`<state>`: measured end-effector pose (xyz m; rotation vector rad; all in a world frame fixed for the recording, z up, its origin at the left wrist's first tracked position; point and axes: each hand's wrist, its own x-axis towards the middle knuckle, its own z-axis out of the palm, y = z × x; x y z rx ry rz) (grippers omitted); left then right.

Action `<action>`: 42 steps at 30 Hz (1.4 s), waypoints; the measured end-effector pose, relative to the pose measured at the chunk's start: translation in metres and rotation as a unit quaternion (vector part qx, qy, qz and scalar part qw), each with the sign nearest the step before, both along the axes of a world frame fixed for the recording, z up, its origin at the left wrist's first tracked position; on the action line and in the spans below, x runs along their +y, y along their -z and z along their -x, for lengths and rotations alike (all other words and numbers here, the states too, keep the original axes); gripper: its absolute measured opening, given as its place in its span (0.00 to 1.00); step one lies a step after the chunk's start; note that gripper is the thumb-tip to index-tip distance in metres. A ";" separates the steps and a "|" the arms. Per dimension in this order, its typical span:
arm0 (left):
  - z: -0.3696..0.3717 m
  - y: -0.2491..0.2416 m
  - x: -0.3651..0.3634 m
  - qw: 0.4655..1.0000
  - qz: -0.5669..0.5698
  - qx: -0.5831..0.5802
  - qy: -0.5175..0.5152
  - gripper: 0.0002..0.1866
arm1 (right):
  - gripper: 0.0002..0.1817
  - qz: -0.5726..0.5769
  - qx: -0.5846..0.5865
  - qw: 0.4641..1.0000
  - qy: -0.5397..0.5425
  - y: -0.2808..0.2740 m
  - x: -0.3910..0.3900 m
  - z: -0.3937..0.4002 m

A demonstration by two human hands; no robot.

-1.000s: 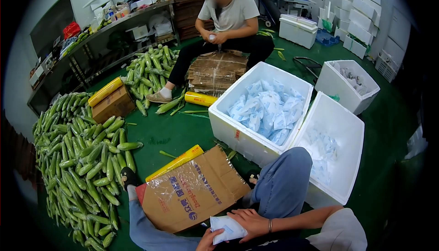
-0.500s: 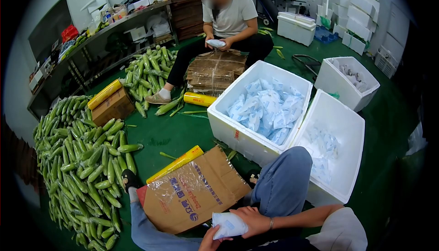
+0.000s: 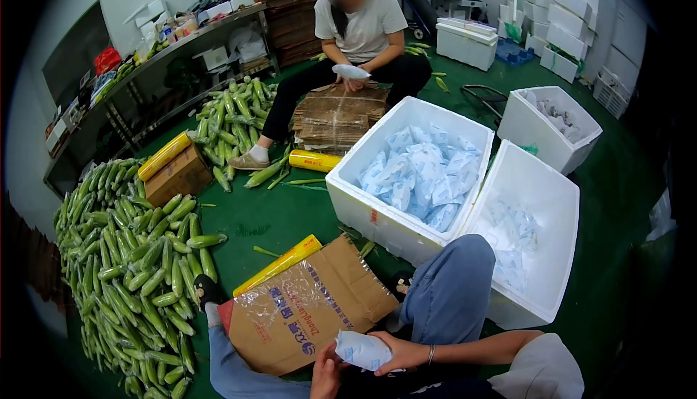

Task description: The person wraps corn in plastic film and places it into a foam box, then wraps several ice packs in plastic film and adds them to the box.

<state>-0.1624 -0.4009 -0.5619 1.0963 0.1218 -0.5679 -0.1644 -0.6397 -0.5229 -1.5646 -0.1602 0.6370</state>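
Note:
A white packet with light blue print point(image 3: 362, 350) is held low in front of me, just beyond the near edge of a flattened cardboard box point(image 3: 305, 304). My right hand point(image 3: 401, 353) wraps round its right end. At the packet's left end is my left hand point(image 3: 326, 374), upright, its fingertips near or against the packet; whether they press on it is unclear. Many similar packets point(image 3: 425, 170) fill a white foam box point(image 3: 348, 193) ahead on the right. More packets point(image 3: 512, 235) lie in a second foam box point(image 3: 559, 254) beside my knee.
Wrapped green corn point(image 3: 138, 268) is heaped at left, with a smaller pile point(image 3: 236, 116) behind. Yellow rolls point(image 3: 279, 265) lie on the floor. A co-worker point(image 3: 363, 21) sits opposite, holding a white packet point(image 3: 351, 71). A third foam box point(image 3: 581, 148) stands at right.
My left hand has shifted left and turned upright beside the packet, its grip looser. The packet has moved slightly up and left. The co-worker's packet has tilted and the co-worker's hands have shifted.

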 end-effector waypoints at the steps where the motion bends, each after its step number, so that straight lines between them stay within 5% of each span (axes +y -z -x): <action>1: 0.000 0.002 0.001 1.000 -0.013 -0.020 -0.015 0.35 | 0.54 -0.009 0.023 1.000 -0.005 -0.001 0.000 0.001; 8: -0.008 -0.037 -0.025 0.955 -0.195 -0.204 -0.090 0.30 | 0.52 -0.076 0.153 0.974 -0.149 0.005 0.005 0.001; 11: -0.014 -0.043 -0.031 0.956 -0.173 -0.199 -0.130 0.08 | 0.51 -0.062 0.178 0.971 -0.148 0.008 0.015 0.002; 13: -0.018 -0.029 -0.026 0.948 -0.243 -0.175 -0.113 0.08 | 0.50 -0.085 0.211 0.969 -0.094 0.014 0.017 0.012; 16: -0.041 -0.024 -0.005 0.919 -0.248 -0.215 -0.219 0.11 | 0.46 -0.148 0.275 0.950 0.027 0.012 0.014 0.008; 18: -0.053 -0.026 0.028 0.902 -0.315 -0.129 -0.267 0.13 | 0.46 -0.148 0.256 0.951 0.089 0.010 0.008 -0.002; 23: -0.067 0.050 0.120 0.772 -0.579 -0.103 -0.241 0.23 | 0.46 -0.120 0.225 0.955 0.153 0.015 -0.005 -0.018; 42: -0.142 0.106 0.160 0.782 -0.558 -0.041 -0.274 0.29 | 0.50 -0.060 0.210 0.972 0.090 0.049 -0.009 -0.024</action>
